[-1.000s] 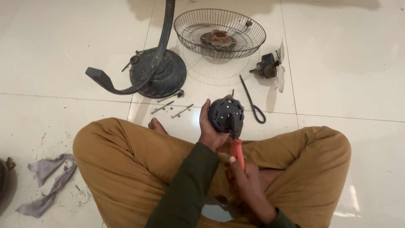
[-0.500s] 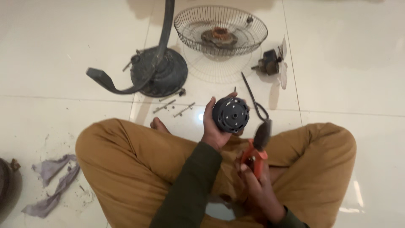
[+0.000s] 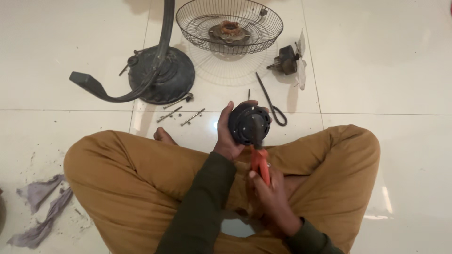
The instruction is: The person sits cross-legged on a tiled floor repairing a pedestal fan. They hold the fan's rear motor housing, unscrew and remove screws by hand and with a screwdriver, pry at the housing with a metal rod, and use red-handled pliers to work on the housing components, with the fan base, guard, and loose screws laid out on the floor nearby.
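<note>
Back onto the housing goes the tool: half a second ago the orange-handled pliers were swung off to the right of the round black motor housing, and now their dark nose lies pressed against its face again. Left hand cups the housing from the left side, grip wrapped round its rim, holding it up above the crossed legs in tan trousers. Right hand is clenched round the orange handles, thumb up on top.

Hard to see what the pliers' tip is actually biting on; dark metal against dark plastic, it all blurs together. The far side of the housing is hidden by the fingers. It looks dome-shaped, black, with a few small pale dots on its face.

On the floor ahead: a wire fan guard with a rusty hub inside, its top cut off by the frame, a dark fan base with its curved stem, some loose long screws, and a grey rag at the left.
</note>
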Demonstrator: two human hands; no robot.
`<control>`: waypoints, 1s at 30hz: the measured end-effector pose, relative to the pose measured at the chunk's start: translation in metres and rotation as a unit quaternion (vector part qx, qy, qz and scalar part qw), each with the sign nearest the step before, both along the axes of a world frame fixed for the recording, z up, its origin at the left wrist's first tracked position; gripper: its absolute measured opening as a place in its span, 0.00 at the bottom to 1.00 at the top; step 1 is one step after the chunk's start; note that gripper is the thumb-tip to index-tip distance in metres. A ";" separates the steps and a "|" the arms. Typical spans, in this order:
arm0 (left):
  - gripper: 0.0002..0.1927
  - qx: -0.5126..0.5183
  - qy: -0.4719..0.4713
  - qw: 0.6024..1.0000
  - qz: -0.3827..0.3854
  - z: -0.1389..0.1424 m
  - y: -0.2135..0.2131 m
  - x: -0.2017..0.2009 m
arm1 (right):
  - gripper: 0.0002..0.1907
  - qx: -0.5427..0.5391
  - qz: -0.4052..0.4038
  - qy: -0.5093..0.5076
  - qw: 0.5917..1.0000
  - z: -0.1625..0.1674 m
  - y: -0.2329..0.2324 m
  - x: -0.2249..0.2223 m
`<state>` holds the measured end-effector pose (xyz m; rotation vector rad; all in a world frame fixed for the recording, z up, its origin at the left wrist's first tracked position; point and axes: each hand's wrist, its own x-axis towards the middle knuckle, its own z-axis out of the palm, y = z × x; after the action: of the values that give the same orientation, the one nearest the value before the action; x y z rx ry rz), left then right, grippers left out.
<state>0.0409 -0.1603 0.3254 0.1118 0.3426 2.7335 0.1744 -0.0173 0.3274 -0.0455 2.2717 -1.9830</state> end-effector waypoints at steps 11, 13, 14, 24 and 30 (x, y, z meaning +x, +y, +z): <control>0.33 0.006 0.035 0.999 0.019 -0.001 -0.004 0.000 | 0.11 -0.117 -0.021 0.090 0.989 0.004 0.001 -0.004; 0.33 -0.025 0.032 0.999 0.020 0.000 -0.003 0.000 | 0.12 -0.074 -0.016 0.070 0.995 0.003 0.004 -0.003; 0.33 -0.042 0.030 0.998 0.019 0.000 -0.003 0.000 | 0.12 -0.052 -0.011 0.006 0.999 0.002 0.004 -0.003; 0.34 -0.024 0.037 0.999 0.020 0.005 -0.006 0.001 | 0.14 -0.046 -0.016 0.015 0.999 -0.016 0.007 0.004; 0.35 0.007 0.030 0.999 0.023 0.003 -0.005 0.002 | 0.16 -0.167 0.023 0.033 0.985 -0.027 0.005 0.008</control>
<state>0.0426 -0.1652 0.3285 0.1915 0.3469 2.7831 0.1820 -0.0123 0.3004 -0.1971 1.9264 -2.3461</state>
